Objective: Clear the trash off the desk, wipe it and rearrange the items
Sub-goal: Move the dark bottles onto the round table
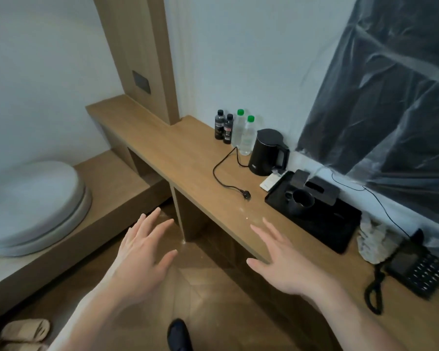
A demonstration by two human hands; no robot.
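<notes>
Both the left hand (140,252) and the right hand (284,262) hover with fingers spread, holding nothing. Beyond the right fingertips, on the long wooden desk (188,158), a crumpled white tissue wad (373,241) looks light and soft; a loose pinch should do.

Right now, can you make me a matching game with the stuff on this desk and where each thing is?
Things:
1. kettle
2. mug
3. telephone
4. plug

Places:
A. on the black tray
B. lying loose on the bare wood of the desk
C. right next to the clear bottles with green caps
D. at the right end, past the crumpled white thing

Pairs: 1-C, 2-A, 3-D, 4-B
</notes>
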